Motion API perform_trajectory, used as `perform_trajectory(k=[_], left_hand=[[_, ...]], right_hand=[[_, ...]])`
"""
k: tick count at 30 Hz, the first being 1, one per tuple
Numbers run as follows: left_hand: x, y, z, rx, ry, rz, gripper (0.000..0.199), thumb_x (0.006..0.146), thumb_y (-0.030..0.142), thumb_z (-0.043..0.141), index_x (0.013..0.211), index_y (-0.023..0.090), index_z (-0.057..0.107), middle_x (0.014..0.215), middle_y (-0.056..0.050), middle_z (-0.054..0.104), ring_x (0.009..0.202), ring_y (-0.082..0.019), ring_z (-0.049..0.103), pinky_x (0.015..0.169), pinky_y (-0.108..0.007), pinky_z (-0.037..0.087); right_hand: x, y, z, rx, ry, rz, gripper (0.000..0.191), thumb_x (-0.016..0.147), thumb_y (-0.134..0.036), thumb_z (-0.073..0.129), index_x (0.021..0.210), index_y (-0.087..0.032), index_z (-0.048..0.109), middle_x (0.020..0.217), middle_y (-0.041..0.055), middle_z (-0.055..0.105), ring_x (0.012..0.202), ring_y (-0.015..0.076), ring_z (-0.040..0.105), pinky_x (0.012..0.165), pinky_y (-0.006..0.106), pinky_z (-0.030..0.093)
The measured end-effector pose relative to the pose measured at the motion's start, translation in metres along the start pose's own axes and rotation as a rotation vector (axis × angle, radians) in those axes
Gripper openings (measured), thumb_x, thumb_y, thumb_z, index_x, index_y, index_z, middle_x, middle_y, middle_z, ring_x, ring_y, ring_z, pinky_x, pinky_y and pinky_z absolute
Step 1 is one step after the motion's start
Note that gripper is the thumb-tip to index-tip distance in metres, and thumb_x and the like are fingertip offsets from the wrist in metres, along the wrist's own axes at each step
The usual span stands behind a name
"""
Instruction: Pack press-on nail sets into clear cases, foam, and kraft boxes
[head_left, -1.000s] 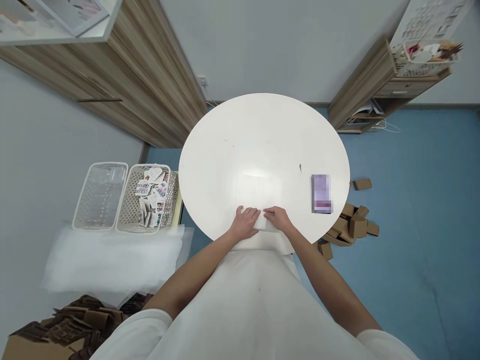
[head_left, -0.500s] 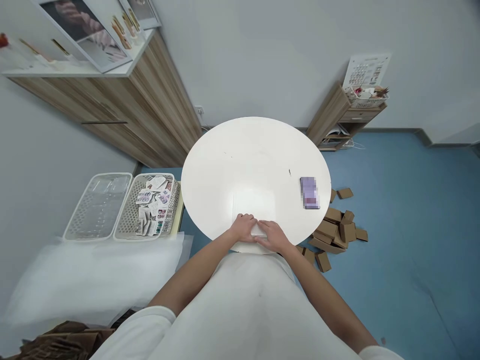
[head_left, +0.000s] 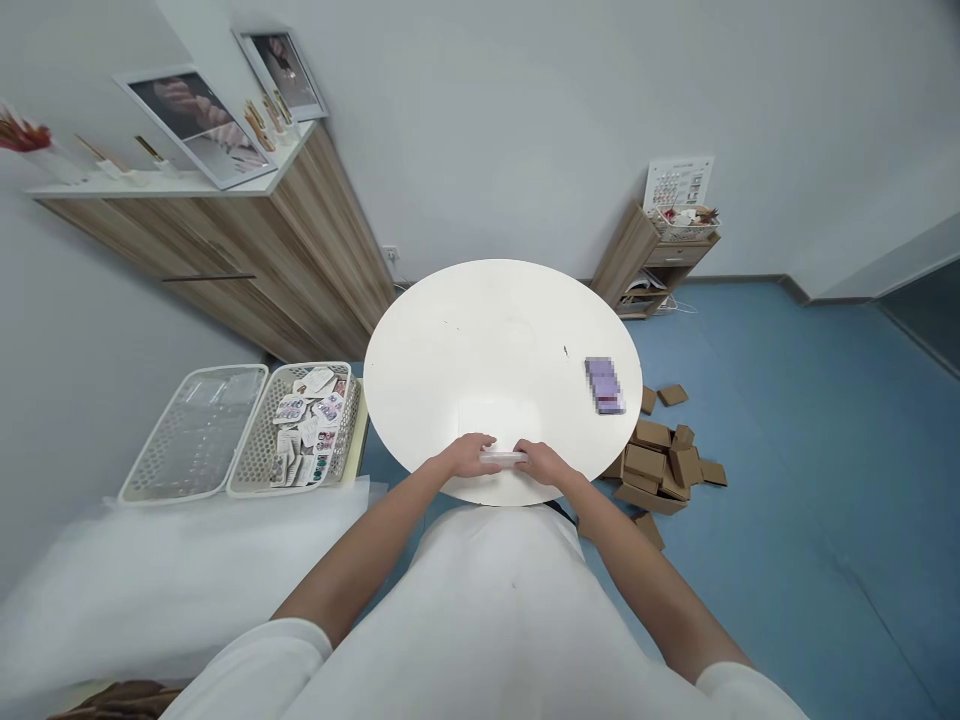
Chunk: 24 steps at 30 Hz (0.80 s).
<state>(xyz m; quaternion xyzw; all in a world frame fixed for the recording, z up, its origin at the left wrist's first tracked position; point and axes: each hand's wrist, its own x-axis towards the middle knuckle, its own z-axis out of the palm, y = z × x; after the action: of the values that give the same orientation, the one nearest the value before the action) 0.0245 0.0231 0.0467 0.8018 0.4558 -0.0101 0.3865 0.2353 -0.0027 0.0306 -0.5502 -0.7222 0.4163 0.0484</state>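
Near the front edge of the round white table (head_left: 499, 320), my left hand (head_left: 469, 456) grips the left end of a small, flat white bundle (head_left: 502, 459). The fingers of my right hand (head_left: 541, 463) are closed on its right end. Both hands hold it level, close over the tabletop; whether it touches the table I cannot tell. Its kind is not clear, as it is white on white. Just beyond it, a bright square patch shows on the table, a sheet or a reflection. To the right lies a purple, pixel-blurred flat thing (head_left: 604, 385), phone-like in shape.
On the left stand a white basket (head_left: 349, 420) of printed packets and another basket (head_left: 131, 480) of clear plastic. White sheeting (head_left: 187, 570) lies before them. Brown cardboard boxes (head_left: 645, 462) are piled on the floor at right. A wooden cabinet (head_left: 315, 240) stands at back left.
My hands have moved apart to the two ends of the white bundle, which now shows between them. The view has tilted up slightly and shifted right.
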Motion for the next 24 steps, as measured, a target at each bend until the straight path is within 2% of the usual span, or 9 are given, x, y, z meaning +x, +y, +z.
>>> perform_trajectory(k=[4, 9, 14, 18, 20, 24], left_hand=[[-0.006, -0.016, -0.001, -0.052, 0.088, -0.039, 0.025, 0.074, 0.038, 0.047, 0.087, 0.020, 0.059, 0.089, -0.004, 0.062, 0.083, -0.020, 0.056, 0.069, -0.026, 0.039], [-0.004, -0.027, 0.007, -0.046, 0.195, -0.207, 0.021, 0.077, 0.032, 0.041, 0.069, 0.019, 0.054, 0.071, -0.002, 0.060, 0.070, -0.018, 0.055, 0.061, -0.026, 0.037], [0.000, -0.036, 0.014, -0.056, 0.212, -0.322, 0.015, 0.075, 0.027, 0.044, 0.065, 0.018, 0.052, 0.065, -0.002, 0.058, 0.065, -0.017, 0.054, 0.056, -0.025, 0.035], [-0.002, -0.039, 0.021, -0.047, 0.228, -0.413, 0.014, 0.074, 0.025, 0.045, 0.064, 0.018, 0.052, 0.063, -0.003, 0.057, 0.064, -0.018, 0.054, 0.054, -0.025, 0.033], [-0.005, -0.036, 0.024, -0.040, 0.251, -0.450, 0.016, 0.076, 0.027, 0.042, 0.071, 0.018, 0.053, 0.068, -0.004, 0.058, 0.068, -0.019, 0.055, 0.055, -0.026, 0.035], [-0.008, -0.026, 0.030, -0.098, 0.399, -0.431, 0.022, 0.081, 0.033, 0.038, 0.093, 0.020, 0.052, 0.085, -0.004, 0.059, 0.078, -0.018, 0.055, 0.064, -0.027, 0.039]], right_hand=[[0.014, 0.003, -0.010, 0.057, 0.006, 0.024, 0.018, 0.069, -0.030, 0.058, 0.085, -0.022, 0.059, 0.083, 0.0023, 0.061, 0.073, 0.0170, 0.054, 0.061, 0.026, 0.038], [0.031, 0.009, -0.017, 0.118, 0.046, 0.086, 0.023, 0.062, -0.032, 0.065, 0.081, -0.021, 0.061, 0.087, 0.0031, 0.062, 0.078, 0.0182, 0.056, 0.063, 0.025, 0.039], [0.039, 0.018, -0.015, 0.160, 0.116, 0.185, 0.021, 0.069, -0.036, 0.056, 0.083, -0.021, 0.058, 0.086, 0.0023, 0.061, 0.075, 0.0165, 0.056, 0.060, 0.024, 0.040], [0.042, 0.023, -0.009, 0.158, 0.169, 0.250, 0.017, 0.071, -0.034, 0.050, 0.077, -0.019, 0.056, 0.077, 0.0015, 0.059, 0.070, 0.0153, 0.053, 0.058, 0.024, 0.038], [0.042, 0.024, -0.006, 0.154, 0.183, 0.274, 0.014, 0.072, -0.032, 0.048, 0.074, -0.020, 0.054, 0.074, 0.0007, 0.058, 0.068, 0.0149, 0.052, 0.058, 0.024, 0.036], [0.037, 0.023, -0.002, 0.159, 0.190, 0.314, 0.011, 0.071, -0.027, 0.045, 0.077, -0.020, 0.053, 0.075, 0.0005, 0.058, 0.070, 0.0150, 0.051, 0.059, 0.024, 0.036]])
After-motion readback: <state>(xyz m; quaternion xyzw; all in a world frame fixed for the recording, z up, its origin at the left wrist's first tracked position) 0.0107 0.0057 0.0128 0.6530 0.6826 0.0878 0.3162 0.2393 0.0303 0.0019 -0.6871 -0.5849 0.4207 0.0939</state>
